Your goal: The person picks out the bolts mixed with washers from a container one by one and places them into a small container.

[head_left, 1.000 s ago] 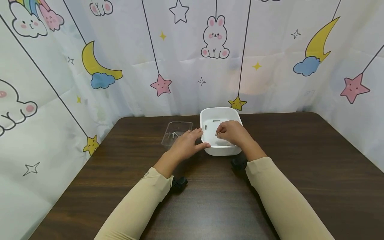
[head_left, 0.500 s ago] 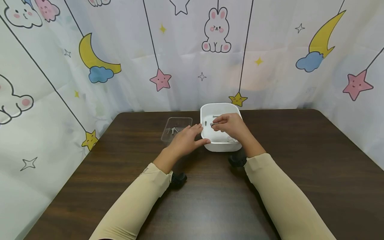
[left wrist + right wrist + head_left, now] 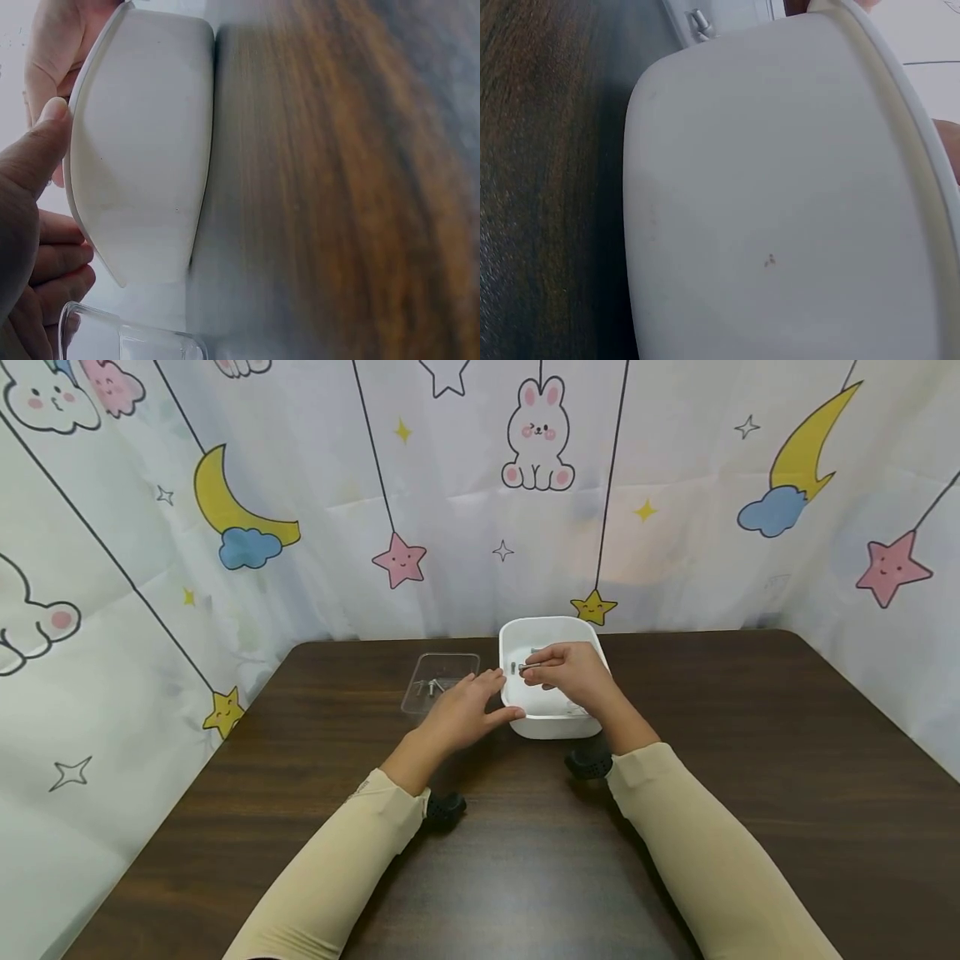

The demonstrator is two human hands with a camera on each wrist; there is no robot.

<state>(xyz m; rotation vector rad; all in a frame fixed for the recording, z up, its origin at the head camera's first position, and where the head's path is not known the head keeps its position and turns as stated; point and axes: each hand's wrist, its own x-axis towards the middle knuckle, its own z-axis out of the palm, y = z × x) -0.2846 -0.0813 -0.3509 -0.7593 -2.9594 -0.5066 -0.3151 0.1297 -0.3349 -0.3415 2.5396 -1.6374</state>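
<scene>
My right hand [image 3: 573, 675] is over the white tub [image 3: 558, 728], pinching a small silver screw [image 3: 528, 667] between thumb and fingertips. Inside the tub, another short metal piece [image 3: 513, 667] lies near the left wall, and a further one is partly hidden behind the right hand. With thumb and fingers spread, my left hand [image 3: 463, 710] touches the tub's near left corner. The left wrist view shows the thumb [image 3: 49, 142] at the rim and the other fingertips against the side. In the right wrist view the tub's wall [image 3: 780, 165] hides most of the right hand.
A clear plastic tray [image 3: 459, 660] with several small metal pieces [image 3: 431, 686] stands left of the tub, partly behind the left hand. Both containers are near the far edge of the dark wooden table [image 3: 495, 877]. A patterned curtain [image 3: 450, 485] hangs behind.
The right hand has moved left and farther back within the tub, carrying the screw. The left hand stays at the tub's corner. The head view has shifted slightly.
</scene>
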